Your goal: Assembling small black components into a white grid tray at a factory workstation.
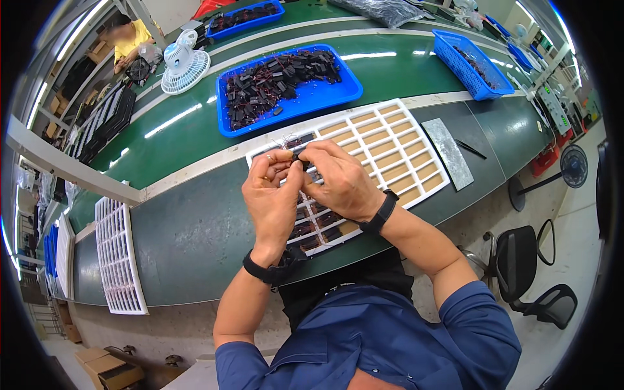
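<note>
Over the white compartment tray (407, 149), my left hand (274, 195) and my right hand (341, 180) meet, fingertips almost touching. Between them they pinch a small black part (297, 156) with thin wires; its exact kind is too small to make out. Several compartments on the tray's left side hold dark wired parts (316, 224), partly hidden under my hands. The compartments on the right show bare brown bottoms. Beyond the tray, a blue bin (354, 88) holds a heap of black wired parts (276, 81).
A grey metal plate (448, 153) and a black pen-like tool (470, 149) lie right of the tray. A blue basket (465, 65) stands far right, a white fan (185, 65) far left. Another filled white tray (120, 257) lies left. A person (132, 42) sits beyond.
</note>
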Demonstrator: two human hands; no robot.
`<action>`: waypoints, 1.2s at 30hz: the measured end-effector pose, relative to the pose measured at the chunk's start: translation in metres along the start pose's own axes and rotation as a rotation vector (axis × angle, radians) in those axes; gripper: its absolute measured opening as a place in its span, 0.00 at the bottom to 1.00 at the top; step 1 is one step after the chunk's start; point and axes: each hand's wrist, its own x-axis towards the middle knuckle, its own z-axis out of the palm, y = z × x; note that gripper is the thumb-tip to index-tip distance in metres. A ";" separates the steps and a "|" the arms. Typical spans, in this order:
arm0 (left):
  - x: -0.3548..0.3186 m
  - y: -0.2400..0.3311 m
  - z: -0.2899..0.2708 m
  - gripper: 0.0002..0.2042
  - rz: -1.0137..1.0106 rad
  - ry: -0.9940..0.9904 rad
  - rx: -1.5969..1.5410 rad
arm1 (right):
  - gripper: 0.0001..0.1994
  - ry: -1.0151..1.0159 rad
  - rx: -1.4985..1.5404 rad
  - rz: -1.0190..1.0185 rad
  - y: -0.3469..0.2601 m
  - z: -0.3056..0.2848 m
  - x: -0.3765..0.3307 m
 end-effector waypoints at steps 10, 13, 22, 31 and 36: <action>-0.004 0.009 0.002 0.14 -0.125 -0.187 0.041 | 0.15 -0.112 0.107 0.195 0.005 -0.028 -0.003; -0.001 0.017 -0.007 0.14 -0.061 -0.265 0.044 | 0.13 -0.350 0.243 0.385 0.003 -0.054 -0.013; 0.025 0.002 -0.056 0.13 0.062 -0.182 0.131 | 0.10 -0.763 0.191 0.366 0.001 -0.081 -0.060; 0.026 -0.013 -0.064 0.13 -0.010 -0.131 0.096 | 0.11 -0.839 0.141 0.246 0.008 -0.069 -0.052; 0.026 -0.014 -0.067 0.13 -0.011 -0.128 0.102 | 0.10 -0.870 0.162 0.268 0.005 -0.072 -0.046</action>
